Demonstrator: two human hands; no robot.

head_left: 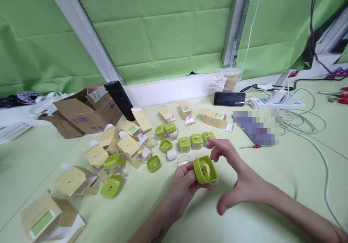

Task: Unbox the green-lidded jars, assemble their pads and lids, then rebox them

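My left hand (pixel 182 185) is closed on a small clear container with a green lid (pixel 204 169), tilted so the lid faces me. My right hand (pixel 239 179) hovers just right of it, fingers spread and open, fingertips near the lid's upper edge. Behind the hands stand a row of three green-lidded containers (pixel 196 141), a loose green lid (pixel 154 163) and a small white piece (pixel 172 155) on the pale green table (pixel 272 185).
Several tan cartons (pixel 128 147) and more green-lidded containers (pixel 112 162) lie to the left, an open brown box (pixel 81 114) and a black cylinder (pixel 119 99) behind. A phone (pixel 229 98), power strip (pixel 277 102), cables (pixel 301 121) and a screwdriver (pixel 254 146) sit at right.
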